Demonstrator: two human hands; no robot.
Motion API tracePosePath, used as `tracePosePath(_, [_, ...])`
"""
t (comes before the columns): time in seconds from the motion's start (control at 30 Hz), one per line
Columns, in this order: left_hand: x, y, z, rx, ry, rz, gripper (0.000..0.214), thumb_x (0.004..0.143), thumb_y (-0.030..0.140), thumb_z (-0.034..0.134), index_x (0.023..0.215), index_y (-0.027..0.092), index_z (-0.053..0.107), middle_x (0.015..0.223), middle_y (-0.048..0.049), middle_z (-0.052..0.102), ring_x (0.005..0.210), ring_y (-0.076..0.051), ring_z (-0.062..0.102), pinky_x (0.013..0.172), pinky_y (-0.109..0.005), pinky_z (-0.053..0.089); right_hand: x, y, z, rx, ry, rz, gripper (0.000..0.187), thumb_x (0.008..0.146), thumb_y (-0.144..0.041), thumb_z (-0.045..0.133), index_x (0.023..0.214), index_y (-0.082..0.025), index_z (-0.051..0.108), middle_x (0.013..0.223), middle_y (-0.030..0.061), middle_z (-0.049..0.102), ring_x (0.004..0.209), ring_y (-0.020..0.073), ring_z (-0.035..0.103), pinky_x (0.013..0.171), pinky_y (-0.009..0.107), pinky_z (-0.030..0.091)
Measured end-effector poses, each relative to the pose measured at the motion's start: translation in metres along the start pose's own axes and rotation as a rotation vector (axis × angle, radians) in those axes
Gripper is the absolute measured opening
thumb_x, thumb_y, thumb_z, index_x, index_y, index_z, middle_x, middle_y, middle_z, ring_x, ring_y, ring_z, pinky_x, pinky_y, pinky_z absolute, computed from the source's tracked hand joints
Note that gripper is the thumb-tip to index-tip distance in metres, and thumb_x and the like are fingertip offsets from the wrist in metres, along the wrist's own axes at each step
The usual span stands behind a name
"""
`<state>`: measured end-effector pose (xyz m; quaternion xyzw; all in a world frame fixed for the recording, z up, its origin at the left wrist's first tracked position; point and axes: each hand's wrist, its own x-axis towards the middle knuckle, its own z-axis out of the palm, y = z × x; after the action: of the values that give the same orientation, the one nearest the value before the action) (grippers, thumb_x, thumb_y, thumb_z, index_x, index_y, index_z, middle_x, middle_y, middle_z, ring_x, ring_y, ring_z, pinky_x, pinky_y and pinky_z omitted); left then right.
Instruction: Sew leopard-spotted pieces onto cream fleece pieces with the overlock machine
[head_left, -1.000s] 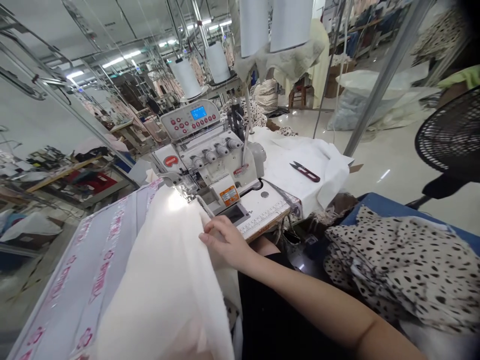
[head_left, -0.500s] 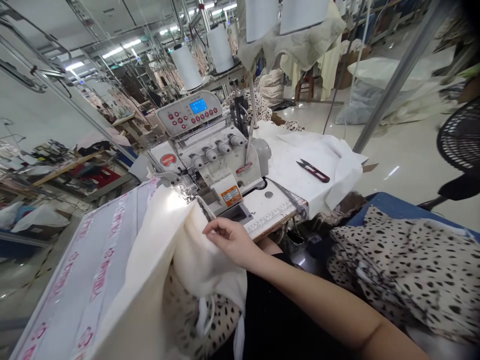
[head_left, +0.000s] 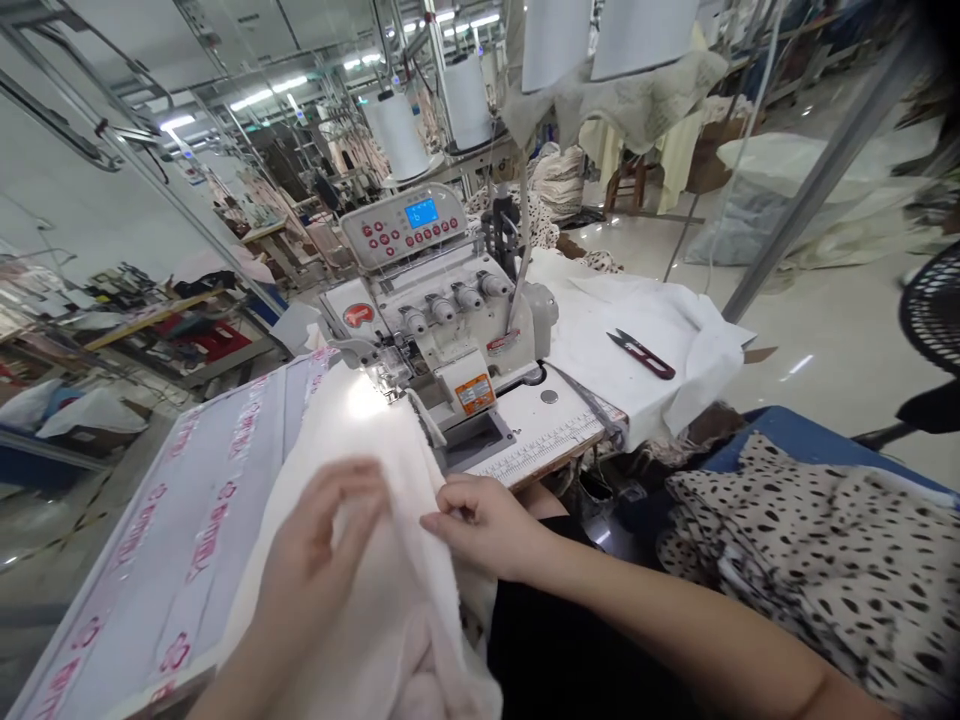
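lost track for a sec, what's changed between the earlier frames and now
The left hand has come into view over the cream cloth; blur hides whether it grips. That cloth, folded open half a second ago, lies across again. The right hand, pinching its edge, has moved back from the sewing machine. Machine and snips stayed put.

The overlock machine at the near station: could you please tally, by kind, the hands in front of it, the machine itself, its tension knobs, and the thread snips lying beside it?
Hands (left hand, right hand): 2
Overlock machine: 1
Tension knobs: 4
Thread snips: 1
Total: 8
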<state>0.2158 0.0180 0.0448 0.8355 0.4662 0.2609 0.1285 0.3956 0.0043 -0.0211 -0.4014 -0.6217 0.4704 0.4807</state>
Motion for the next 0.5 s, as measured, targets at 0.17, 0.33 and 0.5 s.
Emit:
tracePosePath(0.17, [0.051, -0.039, 0.014, 0.255, 0.116, 0.021, 0.036, 0.089, 0.037, 0.034, 0.116, 0.018, 0.051, 0.124, -0.0066, 0.05, 0.119, -0.02, 0.04, 0.104, -0.04, 0.03, -0.001, -0.01, -0.008, 0.085, -0.037, 0.094, 0.031, 0.075, -0.031, 0.054, 0.052, -0.017, 0.037, 0.058, -0.0034, 0.036, 0.058, 0.0101, 0.035, 0.053, 0.022, 0.029])
tracePosePath(0.33, [0.055, -0.052, 0.015, 0.317, 0.047, 0.075, 0.041, 0.091, 0.037, 0.029, 0.122, 0.017, 0.047, 0.129, -0.0062, 0.047, 0.122, -0.019, 0.037, 0.106, -0.039, 0.027, 0.003, -0.003, -0.009, 0.079, -0.065, 0.079, 0.032, 0.076, -0.034, 0.053, 0.053, -0.017, 0.039, 0.063, -0.0021, 0.039, 0.062, 0.0112, 0.039, 0.058, 0.023, 0.032])
tracePosePath(0.5, [0.068, -0.061, 0.005, 0.279, -0.084, 0.052, 0.045, 0.091, 0.039, 0.026, 0.124, 0.015, 0.043, 0.133, -0.0083, 0.042, 0.127, -0.02, 0.032, 0.107, -0.04, 0.025, 0.017, 0.002, -0.01, 0.083, -0.081, 0.053, 0.036, 0.078, -0.035, 0.053, 0.052, -0.016, 0.037, 0.063, -0.0026, 0.037, 0.061, 0.0106, 0.036, 0.058, 0.024, 0.029])
